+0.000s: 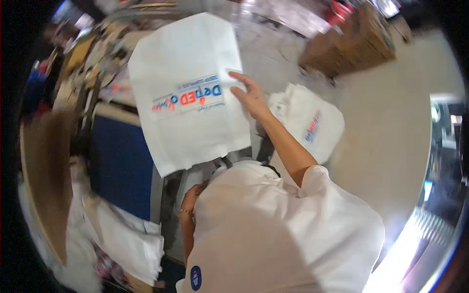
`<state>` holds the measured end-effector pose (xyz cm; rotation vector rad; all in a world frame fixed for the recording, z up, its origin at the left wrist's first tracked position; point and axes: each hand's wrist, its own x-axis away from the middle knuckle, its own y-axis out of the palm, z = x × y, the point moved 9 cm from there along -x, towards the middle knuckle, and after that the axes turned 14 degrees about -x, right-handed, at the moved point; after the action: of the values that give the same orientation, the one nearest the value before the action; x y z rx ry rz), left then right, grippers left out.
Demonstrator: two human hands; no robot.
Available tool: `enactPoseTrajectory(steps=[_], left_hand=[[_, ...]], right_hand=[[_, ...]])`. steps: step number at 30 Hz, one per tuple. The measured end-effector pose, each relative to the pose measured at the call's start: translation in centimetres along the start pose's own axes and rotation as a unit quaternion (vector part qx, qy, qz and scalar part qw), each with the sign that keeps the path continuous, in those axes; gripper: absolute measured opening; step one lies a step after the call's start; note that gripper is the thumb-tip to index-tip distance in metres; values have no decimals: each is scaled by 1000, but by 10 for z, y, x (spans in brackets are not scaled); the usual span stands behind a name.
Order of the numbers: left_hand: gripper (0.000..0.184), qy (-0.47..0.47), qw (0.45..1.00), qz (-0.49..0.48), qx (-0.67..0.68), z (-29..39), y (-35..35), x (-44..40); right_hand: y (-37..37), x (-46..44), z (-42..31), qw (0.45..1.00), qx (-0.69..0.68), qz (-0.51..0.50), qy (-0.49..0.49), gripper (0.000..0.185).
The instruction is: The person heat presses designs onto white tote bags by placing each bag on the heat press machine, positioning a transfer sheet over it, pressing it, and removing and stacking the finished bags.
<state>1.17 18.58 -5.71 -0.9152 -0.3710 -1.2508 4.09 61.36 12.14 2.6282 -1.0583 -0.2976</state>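
A large white bag (190, 132) with blue and red print spreads out flat in front of me, its lower edge close to my body. My right hand (249, 95) reaches over its right edge, with thumb and forefinger apart and fingertips at the bag's surface; no grip on it shows. Low beside my shirt, my left hand (192, 196) is just below the bag's bottom edge, with its fingers mostly hidden. More white printed bags (317, 122) lie in a pile to the right, beyond my right forearm.
A brown cardboard box (349, 41) stands at the upper right. The pale tabletop (391, 122) runs down the right side. On the left are a dark blue panel (122, 158), a brown curved board (46, 171) and white sheets (124, 234). Blurred clutter fills the upper left.
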Motion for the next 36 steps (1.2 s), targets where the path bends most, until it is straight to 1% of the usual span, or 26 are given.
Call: enactPoseTrajectory(steps=[2, 4, 5, 7, 8, 10, 11, 13, 14, 16, 18, 19, 20, 22, 23, 24, 25, 27, 28, 29, 30, 31, 32, 33, 35, 36], left_hand=[[45, 28, 996, -42, -69, 21, -2, -5], [44, 52, 987, -73, -132, 27, -1, -19], [41, 49, 985, -75, -144, 22, -3, -29], [39, 43, 981, -85, -169, 34, -4, -44], [36, 27, 978, -57, -200, 47, -19, -44], [33, 11, 970, -35, -241, 73, -30, -49], [32, 15, 967, -13, -253, 83, -38, -54], [32, 14, 963, 7, -269, 104, -40, -63], [32, 21, 963, 15, -267, 117, -40, -64], [32, 36, 964, 33, -261, 133, -40, -59], [31, 13, 966, 22, -258, 118, -33, -58], [30, -1, 969, 13, -248, 106, -27, -59], [30, -5, 969, 17, -247, 91, -24, -61], [30, 15, 988, -33, -147, 41, -12, -64], [29, -45, 996, -29, -69, -33, -9, -77], [29, -46, 996, -24, -68, -31, -10, -74], [29, -40, 995, -23, -89, -22, -9, -70], [29, -27, 991, -20, -130, -3, -7, -58], [29, -22, 989, -17, -149, 6, -6, -50], [29, -18, 986, -14, -167, 12, -5, -43], [29, -21, 987, -8, -161, 14, -5, -39], [29, -36, 988, 17, -151, 15, -7, -36], [30, -53, 988, 41, -141, 15, -10, -32], [30, -56, 988, 46, -135, 19, -9, -28], [30, -43, 982, 43, -177, 29, -6, -23], [30, -48, 983, 48, -172, 15, -2, -23]], right_hand=[[-87, 36, -8, 994, -43, 97, -5, 46], [-174, 77, -20, 976, 28, 205, -59, 46], [-206, 95, -18, 972, 27, 227, -64, 46], [-282, 145, -5, 921, -47, 370, -114, 45], [-301, 162, 9, 915, -55, 383, -115, 45], [-362, 211, 39, 835, -151, 512, -136, 45], [-380, 226, 52, 828, -155, 521, -137, 45], [-420, 274, 91, 717, -182, 653, -162, 45], [-431, 284, 107, 713, -185, 658, -159, 45], [-439, 322, 158, 607, -278, 734, -124, 46], [-449, 339, 195, 593, -256, 757, -103, 48], [-444, 347, 211, 559, -292, 772, -79, 47], [-440, 352, 226, 523, -326, 785, -52, 48], [-441, 357, 245, 515, -348, 782, -46, 47], [-440, 359, 255, 503, -366, 782, -42, 46], [-440, 359, 267, 506, -368, 779, -39, 46], [-442, 363, 273, 519, -318, 793, -28, 43], [-433, 358, 257, 537, -266, 800, -15, 42], [-422, 366, 226, 530, -46, 831, 163, 41], [-413, 362, 189, 480, 181, 795, 325, 43], [-418, 361, 201, 487, 184, 790, 324, 43], [-432, 329, 190, 576, 352, 707, 211, 49], [-425, 293, 182, 633, 500, 586, 84, 55], [-408, 255, 180, 691, 510, 513, 3, 67], [-377, 197, 195, 789, 467, 395, 52, 80], [-364, 177, 188, 793, 467, 388, 51, 80]])
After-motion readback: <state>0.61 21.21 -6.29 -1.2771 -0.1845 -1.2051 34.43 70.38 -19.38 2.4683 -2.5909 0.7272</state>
